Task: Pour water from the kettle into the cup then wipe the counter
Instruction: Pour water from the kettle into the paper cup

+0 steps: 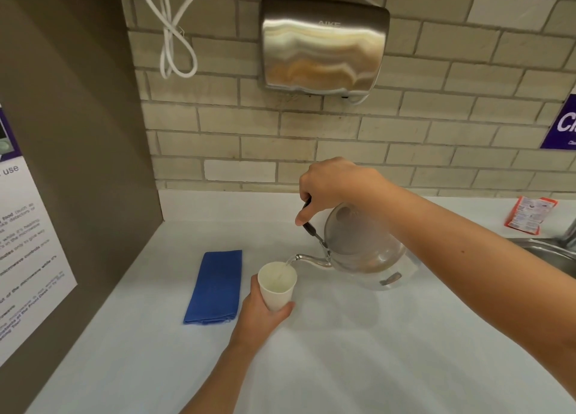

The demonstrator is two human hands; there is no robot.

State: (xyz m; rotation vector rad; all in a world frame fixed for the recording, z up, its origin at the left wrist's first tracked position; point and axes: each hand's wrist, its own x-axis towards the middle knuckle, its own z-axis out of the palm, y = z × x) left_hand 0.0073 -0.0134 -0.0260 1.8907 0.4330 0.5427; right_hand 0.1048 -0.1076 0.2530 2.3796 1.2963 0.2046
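My right hand (330,186) grips the black handle of a clear glass kettle (371,254), which is tilted to the left above the white counter (343,351). A thin stream of water runs from its metal spout into a white paper cup (277,285). My left hand (260,317) holds the cup from below and the left, tilted slightly, under the spout. A folded blue cloth (215,287) lies flat on the counter just left of the cup.
A brown side panel (78,164) with a printed notice (28,251) walls the left. A steel hand dryer (322,44) hangs on the brick wall behind. At right are a metal sink rim (548,251) and a red-and-white packet (530,215).
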